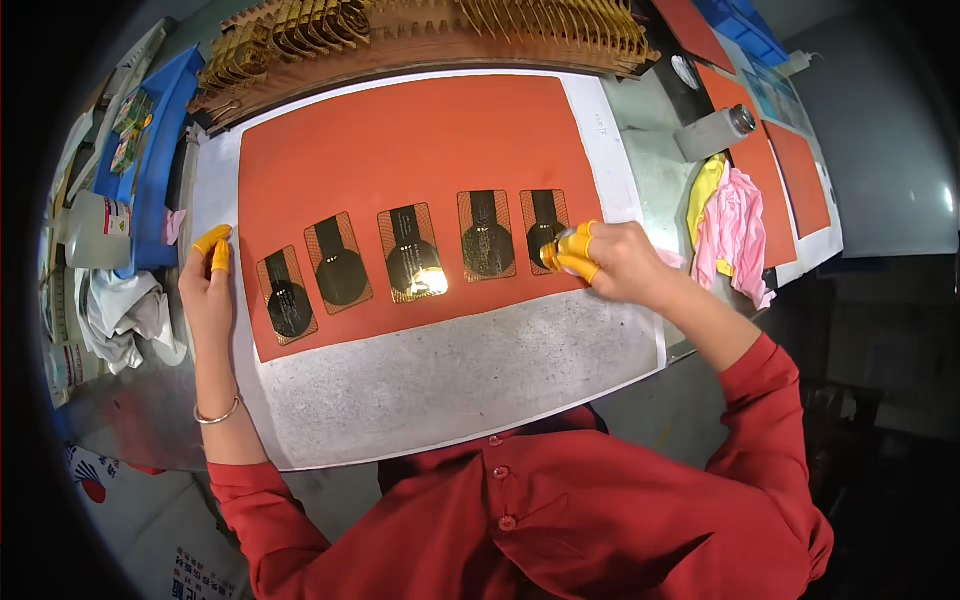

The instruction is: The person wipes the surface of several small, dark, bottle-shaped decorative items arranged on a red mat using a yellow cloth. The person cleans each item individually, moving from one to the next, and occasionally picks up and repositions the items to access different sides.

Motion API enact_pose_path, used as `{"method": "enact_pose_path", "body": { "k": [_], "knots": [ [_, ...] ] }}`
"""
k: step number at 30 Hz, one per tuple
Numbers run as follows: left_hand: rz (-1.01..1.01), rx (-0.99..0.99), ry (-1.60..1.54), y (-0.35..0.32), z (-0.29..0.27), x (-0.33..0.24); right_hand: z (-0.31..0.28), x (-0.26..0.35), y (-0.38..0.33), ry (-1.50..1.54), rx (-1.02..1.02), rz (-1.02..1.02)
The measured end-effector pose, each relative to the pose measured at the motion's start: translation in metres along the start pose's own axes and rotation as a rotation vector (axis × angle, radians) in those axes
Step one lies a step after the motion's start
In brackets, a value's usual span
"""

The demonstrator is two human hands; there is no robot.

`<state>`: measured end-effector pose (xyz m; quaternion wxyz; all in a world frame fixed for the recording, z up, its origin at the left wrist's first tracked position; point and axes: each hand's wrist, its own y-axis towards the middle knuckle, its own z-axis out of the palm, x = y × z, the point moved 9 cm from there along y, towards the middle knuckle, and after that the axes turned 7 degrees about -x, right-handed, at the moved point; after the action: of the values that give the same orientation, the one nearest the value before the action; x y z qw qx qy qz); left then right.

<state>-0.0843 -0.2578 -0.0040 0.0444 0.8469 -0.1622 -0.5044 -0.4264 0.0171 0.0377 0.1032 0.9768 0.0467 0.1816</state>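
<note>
On an orange-red mat [410, 130] lie several thin metal cards in a slanting row, each dark with a gold patterned border and a round dark shape. My right hand [620, 262], with yellow finger cots, is closed over the lower part of the rightmost card [543, 210]. What its fingertips pinch is mostly covered; only a small pale-yellowish bit shows. My left hand [208, 290], also in yellow finger cots, lies with fingers stretched out at the left edge of the white sheet, apart from the leftmost card [288, 300]. The middle card [410, 255] reflects a bright glare.
Across the back stands a wooden rack [430, 50] of gold metal pieces. To the right are a bottle [715, 132] lying on its side and pink cloth [735, 225] with yellow cloth. At left sit a blue bin [165, 150], a translucent jug [92, 232] and white cloth [125, 315].
</note>
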Motion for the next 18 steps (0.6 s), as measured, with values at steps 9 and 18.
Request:
{"method": "enact_pose_path", "body": {
  "k": [9,18],
  "knots": [
    [0.105,-0.016,0.088,0.001,-0.001,-0.01,0.005,0.004,-0.009,0.041,-0.066,0.159],
    [0.051,0.017,0.089,0.005,0.001,-0.006,-0.002,0.005,-0.004,-0.079,-0.228,0.203]
  ]
}}
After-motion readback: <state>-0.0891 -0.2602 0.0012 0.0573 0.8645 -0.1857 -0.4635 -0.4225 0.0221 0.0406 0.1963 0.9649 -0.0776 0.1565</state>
